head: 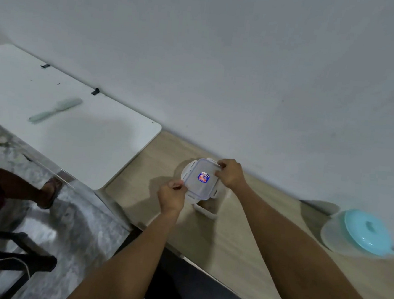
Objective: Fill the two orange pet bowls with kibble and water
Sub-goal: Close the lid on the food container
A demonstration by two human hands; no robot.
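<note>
Pale wooden counter point(219, 242), left hand point(171, 198) and right hand point(230, 175) pinching clear lid point(196, 168) edges over white container point(206, 211); red-blue sticker point(203, 177), writing unreadable; teal-lidded tub point(360, 232) right

Dim, flat indoor light, cool grey cast.
Soft throughout, slightly blurred; faint shadows left of the lid point(196, 173) and on the white table point(83, 153); strongly bowed toward the edges.
</note>
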